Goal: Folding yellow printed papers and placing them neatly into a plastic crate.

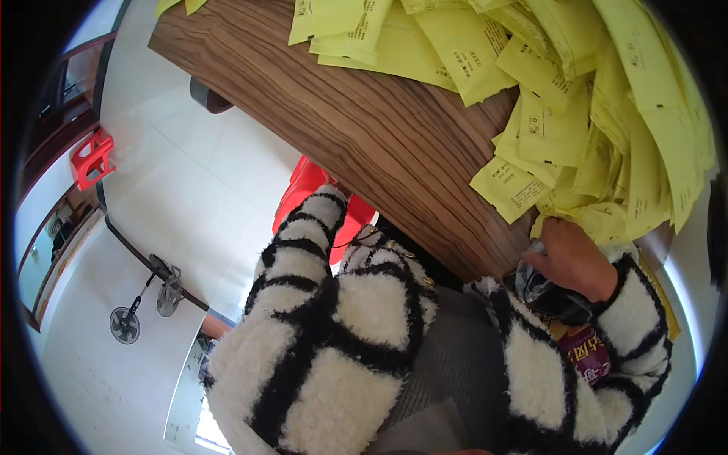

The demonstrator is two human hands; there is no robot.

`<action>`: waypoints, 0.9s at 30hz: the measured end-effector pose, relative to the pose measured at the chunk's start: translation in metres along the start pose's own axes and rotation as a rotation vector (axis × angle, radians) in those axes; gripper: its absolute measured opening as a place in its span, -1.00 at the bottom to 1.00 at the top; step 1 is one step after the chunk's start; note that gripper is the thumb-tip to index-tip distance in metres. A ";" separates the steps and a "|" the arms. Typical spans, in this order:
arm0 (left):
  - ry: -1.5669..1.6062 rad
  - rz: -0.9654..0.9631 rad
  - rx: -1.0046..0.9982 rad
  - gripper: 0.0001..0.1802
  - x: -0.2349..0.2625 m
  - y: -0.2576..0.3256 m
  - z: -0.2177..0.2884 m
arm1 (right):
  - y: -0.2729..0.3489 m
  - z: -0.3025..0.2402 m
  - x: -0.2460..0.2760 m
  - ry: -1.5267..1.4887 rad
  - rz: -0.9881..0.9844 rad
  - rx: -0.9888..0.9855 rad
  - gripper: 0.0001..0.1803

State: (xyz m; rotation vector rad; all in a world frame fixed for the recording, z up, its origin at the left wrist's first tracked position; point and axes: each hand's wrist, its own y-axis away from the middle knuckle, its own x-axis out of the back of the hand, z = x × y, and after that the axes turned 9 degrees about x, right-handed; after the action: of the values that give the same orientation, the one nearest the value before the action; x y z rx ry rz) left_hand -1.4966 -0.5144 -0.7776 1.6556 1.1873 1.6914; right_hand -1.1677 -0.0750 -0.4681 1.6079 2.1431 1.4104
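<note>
The person's bare right hand [572, 258] is at the near right edge of a brown wood-grain table [371, 133], back upward and fingers curled inward against the near rim of a heap of flat, rectangular yellow packets [557, 125]; the fingertips are hidden, so I cannot tell whether they grip one. The heap spreads from that hand toward the far side and the far right of the tabletop. Just left of and beyond the fingers lies a loose yellow packet [512, 188], its long axis seeming to slant from far left to near right. The right hand is much the nearer one; the left hand is out of sight, its black-and-white fleecy sleeve [311, 220] ending by the table's left edge. Counted: packets overlap too much to number, clearly over a dozen; one crumpled black plastic bag [550, 296] below the right hand; one purple printed package [585, 355] nearer still; one red plastic stool [92, 159] far left; one black-bladed fan [125, 324] at left.
</note>
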 end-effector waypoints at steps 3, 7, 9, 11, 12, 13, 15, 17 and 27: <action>-0.008 -0.095 -0.036 -0.51 0.009 -0.017 0.007 | -0.012 0.013 0.010 -0.025 0.001 -0.017 -0.50; -0.020 -0.169 -0.050 -0.51 0.041 -0.013 -0.002 | -0.019 0.011 0.033 -0.077 -0.050 -0.012 -0.48; -0.021 -0.205 -0.049 -0.51 0.058 -0.016 -0.006 | -0.019 0.009 0.041 -0.099 -0.082 0.000 -0.48; -0.008 -0.199 -0.115 -0.51 0.078 -0.023 0.014 | -0.006 0.014 0.046 -0.115 -0.085 -0.042 -0.48; -0.017 -0.200 -0.102 -0.51 0.084 -0.020 0.002 | -0.006 0.011 0.049 -0.113 -0.078 -0.009 -0.48; -0.012 -0.197 -0.090 -0.51 0.095 -0.020 -0.006 | -0.006 0.010 0.052 -0.089 -0.045 0.008 -0.49; -0.013 -0.205 -0.094 -0.51 0.114 -0.019 -0.011 | -0.006 0.006 0.054 -0.056 -0.008 0.042 -0.49; -0.008 -0.191 -0.108 -0.51 0.132 -0.006 -0.019 | -0.002 -0.005 0.052 -0.068 0.049 0.055 -0.54; -0.001 -0.332 -0.203 -0.50 0.342 0.190 -0.041 | 0.149 -0.136 0.086 -0.160 -0.058 0.087 -0.56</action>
State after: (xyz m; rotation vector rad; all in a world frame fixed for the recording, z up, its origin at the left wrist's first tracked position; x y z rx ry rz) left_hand -1.5432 -0.3359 -0.4297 1.2599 1.1720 1.5429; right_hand -1.1791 -0.0866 -0.2490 1.6134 2.1672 1.1448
